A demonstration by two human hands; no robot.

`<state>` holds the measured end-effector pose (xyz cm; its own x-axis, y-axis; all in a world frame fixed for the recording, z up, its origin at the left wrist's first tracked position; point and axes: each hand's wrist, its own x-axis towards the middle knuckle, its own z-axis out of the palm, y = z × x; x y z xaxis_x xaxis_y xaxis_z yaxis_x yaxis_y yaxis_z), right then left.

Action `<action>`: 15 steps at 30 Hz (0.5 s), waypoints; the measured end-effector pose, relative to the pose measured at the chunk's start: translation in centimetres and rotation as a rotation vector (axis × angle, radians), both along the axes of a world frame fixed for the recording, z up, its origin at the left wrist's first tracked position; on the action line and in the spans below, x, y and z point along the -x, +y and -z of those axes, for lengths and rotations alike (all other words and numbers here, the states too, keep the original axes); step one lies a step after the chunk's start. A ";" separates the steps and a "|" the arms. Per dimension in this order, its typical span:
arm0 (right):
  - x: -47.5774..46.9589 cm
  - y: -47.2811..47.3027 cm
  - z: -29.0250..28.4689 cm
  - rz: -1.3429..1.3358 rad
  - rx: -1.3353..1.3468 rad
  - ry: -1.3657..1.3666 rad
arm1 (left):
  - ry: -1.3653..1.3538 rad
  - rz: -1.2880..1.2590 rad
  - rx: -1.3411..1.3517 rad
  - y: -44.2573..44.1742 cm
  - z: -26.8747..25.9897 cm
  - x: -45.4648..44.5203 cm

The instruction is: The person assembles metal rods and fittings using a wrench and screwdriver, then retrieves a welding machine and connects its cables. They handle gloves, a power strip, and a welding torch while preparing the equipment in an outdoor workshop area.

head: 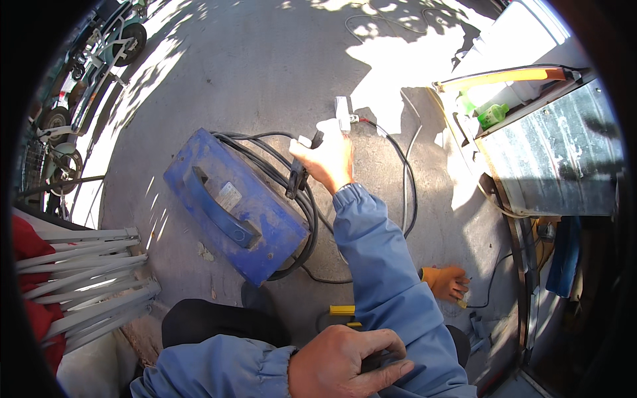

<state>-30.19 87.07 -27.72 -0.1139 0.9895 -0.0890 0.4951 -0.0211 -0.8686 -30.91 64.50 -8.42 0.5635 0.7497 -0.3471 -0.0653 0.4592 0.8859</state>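
Observation:
My right hand point(331, 156) is stretched forward over the ground, closed around a dark clamp-like tool point(298, 176), probably a welding clamp. Just beyond its fingers is a white plug or socket block point(342, 112) on a black cable; whether the hand touches it is unclear. To the left stands a scuffed blue welding machine point(268, 221) with a curved carrying handle point(219, 209). Black cables point(311, 234) lie looped against its right side. Low in view, my left hand point(333, 360) is half curled beside my right sleeve; something dark shows between thumb and forefinger, too shaded to identify.
An orange work glove point(445, 282) and a yellow-handled item point(342, 310) lie on the concrete. White folded metal legs point(94, 273) stand at left, parked bikes point(64, 124) farther off. Right are a sheet-metal panel point(557, 154), a green bottle point(492, 117) and an orange-framed saw point(502, 78).

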 end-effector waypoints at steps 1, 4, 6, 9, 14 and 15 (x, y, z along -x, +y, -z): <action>-0.1 -0.5 0.2 -0.009 -0.037 -0.023 | 0.007 -0.004 -0.001 0.1 0.0 -0.2; 0.7 -0.8 0.4 -0.058 -0.096 0.091 | 0.023 0.038 0.052 0.4 -0.1 -0.6; 0.9 0.7 0.2 -0.015 -0.098 0.444 | 0.019 0.082 0.135 0.4 0.0 -0.6; -0.4 3.2 -0.1 -0.050 0.111 0.748 | 0.034 0.052 0.085 0.6 0.2 -0.5; 0.0 2.1 -1.5 -0.290 0.109 0.764 | 0.015 -0.038 0.057 1.2 1.3 -1.2; 0.8 1.7 -2.0 -0.289 0.019 0.628 | 0.002 -0.076 0.037 1.4 1.4 -1.7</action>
<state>-30.99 88.79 -25.76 -0.4088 0.9104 0.0630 -0.1133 0.0179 -0.9934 -29.23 65.88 -9.86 0.5044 0.7771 -0.3765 -0.0995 0.4854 0.8686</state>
